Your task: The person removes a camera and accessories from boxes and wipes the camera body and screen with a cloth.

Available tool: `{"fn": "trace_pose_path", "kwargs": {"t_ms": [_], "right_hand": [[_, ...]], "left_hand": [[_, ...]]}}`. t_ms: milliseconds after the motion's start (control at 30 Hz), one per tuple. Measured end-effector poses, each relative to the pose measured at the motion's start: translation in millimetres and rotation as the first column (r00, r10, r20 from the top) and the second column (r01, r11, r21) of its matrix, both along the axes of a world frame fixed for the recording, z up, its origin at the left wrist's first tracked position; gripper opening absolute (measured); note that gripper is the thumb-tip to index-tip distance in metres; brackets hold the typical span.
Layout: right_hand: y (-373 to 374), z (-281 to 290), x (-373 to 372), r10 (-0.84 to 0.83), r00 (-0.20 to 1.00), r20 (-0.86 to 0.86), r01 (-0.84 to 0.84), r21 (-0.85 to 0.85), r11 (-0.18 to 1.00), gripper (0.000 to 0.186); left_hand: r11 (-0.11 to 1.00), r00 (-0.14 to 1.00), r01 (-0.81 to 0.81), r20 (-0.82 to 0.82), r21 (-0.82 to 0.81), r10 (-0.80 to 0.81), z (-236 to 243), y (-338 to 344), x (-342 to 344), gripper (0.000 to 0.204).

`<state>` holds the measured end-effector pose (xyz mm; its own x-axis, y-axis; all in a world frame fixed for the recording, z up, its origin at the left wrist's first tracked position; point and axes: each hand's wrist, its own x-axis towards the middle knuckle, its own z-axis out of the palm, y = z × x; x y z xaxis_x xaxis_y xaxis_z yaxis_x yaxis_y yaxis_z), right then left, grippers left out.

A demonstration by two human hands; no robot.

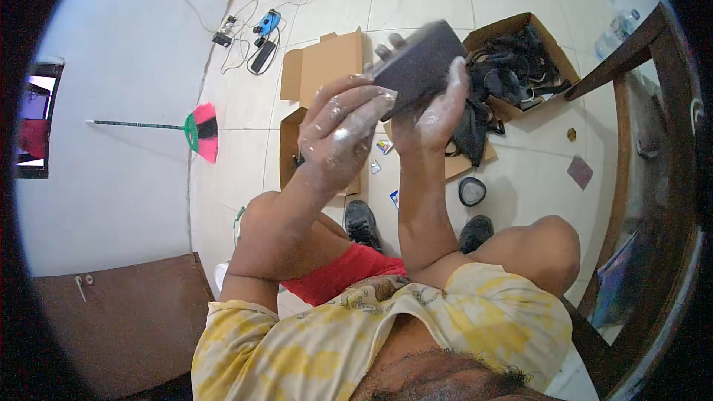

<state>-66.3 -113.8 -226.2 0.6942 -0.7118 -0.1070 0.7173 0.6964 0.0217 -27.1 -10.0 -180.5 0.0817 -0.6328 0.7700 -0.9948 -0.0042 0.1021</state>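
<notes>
My right hand point(432, 119), its skin dusted white, grips a dark, flat rectangular object point(420, 59) from below, fingertips showing past its far edge and thumb along its right side. My left hand point(338, 122), also streaked white, has its fingers curled at the object's left corner; a small pale piece point(388, 94) shows at its fingertips, too unclear to name. Under the hands lie cardboard and small packets point(384, 146) on the tiled floor.
An open carton point(321, 67) lies behind; a box of black straps and bags point(520, 67) stands right of it. Power strips point(264, 48) trail cables. A pink broom point(204, 132) leans at left, a wooden frame point(646, 37) at right; a round container point(472, 191) sits near my feet.
</notes>
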Motion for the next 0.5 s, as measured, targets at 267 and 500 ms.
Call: {"fn": "trace_pose_path", "kwargs": {"t_ms": [267, 500], "right_hand": [[6, -28, 7, 0.215, 0.975, -0.063, -0.223, -0.380, 0.898, 0.059], [0, -16, -1, 0.117, 0.957, -0.264, -0.235, -0.478, 0.846, 0.045]], "left_hand": [[0.997, 0.999, 0.036, 0.036, 0.062, -0.038, 14, -1, 11, 0.024], [0.982, 0.986, -0.071, -0.136, 0.177, 0.096, 13, 18, 5, 0.024]]}}
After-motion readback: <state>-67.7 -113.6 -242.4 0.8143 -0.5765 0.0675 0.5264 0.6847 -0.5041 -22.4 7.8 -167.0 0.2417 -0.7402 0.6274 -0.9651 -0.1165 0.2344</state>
